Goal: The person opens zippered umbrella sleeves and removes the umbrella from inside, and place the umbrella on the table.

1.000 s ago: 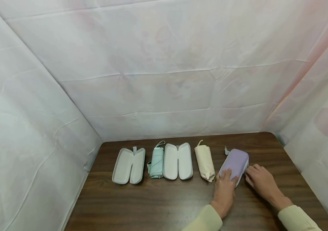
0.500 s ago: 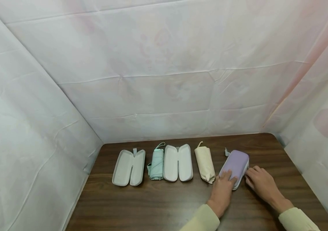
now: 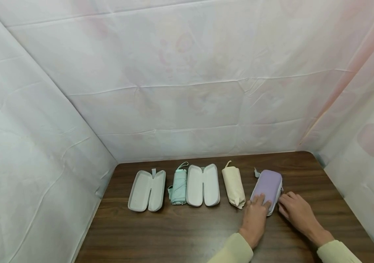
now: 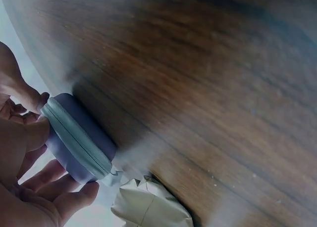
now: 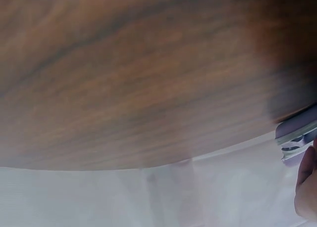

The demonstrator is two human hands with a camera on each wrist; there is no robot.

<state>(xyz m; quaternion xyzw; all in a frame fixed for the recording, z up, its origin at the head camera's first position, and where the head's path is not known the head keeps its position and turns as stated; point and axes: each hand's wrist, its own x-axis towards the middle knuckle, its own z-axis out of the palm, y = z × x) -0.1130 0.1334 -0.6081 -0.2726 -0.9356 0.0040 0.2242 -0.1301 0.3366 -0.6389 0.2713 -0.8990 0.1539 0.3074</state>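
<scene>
A lavender zip case (image 3: pixel 268 180) lies on the right part of the table, its grey loop at the far end. My left hand (image 3: pixel 253 218) holds the case's near end, fingers over the lid and thumb against the end, as the left wrist view shows. At the case's right edge, my right hand (image 3: pixel 297 213) pinches at the zipper; its pull is hidden by the fingers. In the right wrist view, the seam of the case (image 5: pixel 297 125) gapes slightly, showing something striped. Left of the case lies a cream folded umbrella (image 3: pixel 233 185).
Two grey cases, one at the far left (image 3: pixel 140 191) and one in the middle (image 3: pixel 195 188), lie unfolded flat. Between them is a mint folded umbrella (image 3: pixel 179 188). A pale cloth (image 3: pixel 187 109) hangs behind the brown table (image 3: pixel 173 237).
My right hand has slid slightly nearer along the case's right edge. The case has shifted a little left, with my left hand staying on it.
</scene>
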